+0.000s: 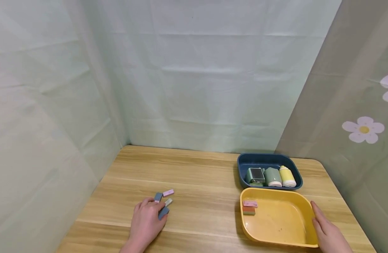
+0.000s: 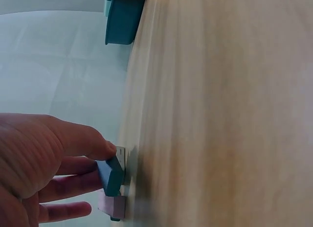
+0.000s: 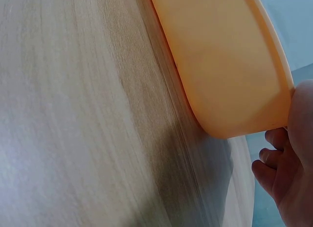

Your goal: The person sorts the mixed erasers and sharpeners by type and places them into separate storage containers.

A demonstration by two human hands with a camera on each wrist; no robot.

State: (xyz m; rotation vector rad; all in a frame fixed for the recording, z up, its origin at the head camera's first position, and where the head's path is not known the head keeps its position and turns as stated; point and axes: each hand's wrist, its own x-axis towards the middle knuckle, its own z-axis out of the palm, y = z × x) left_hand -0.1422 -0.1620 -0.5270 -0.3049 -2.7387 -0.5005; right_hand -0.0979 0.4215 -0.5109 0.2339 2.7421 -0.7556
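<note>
The wide desk (image 1: 200, 175) lies under the loose right grip (image 1: 331, 235), whose fingers touch the side of the yellow tray (image 1: 279, 221) just left of that grip, while the blue tray (image 1: 260, 160) sits farther ahead of it. The blue tray holds a green toy (image 1: 256, 174), a gray-green toy (image 1: 273, 175) and a yellow toy (image 1: 287, 175). The left grip (image 1: 148, 219) pinches a blue block (image 2: 111, 175), with another blue block (image 1: 158, 196), a light pink block (image 1: 168, 193) and a white block (image 1: 168, 202) just ahead, while a bright pink block (image 1: 250, 203) and an orange block (image 1: 249, 210) lie in the yellow tray, left of the right grip.
</note>
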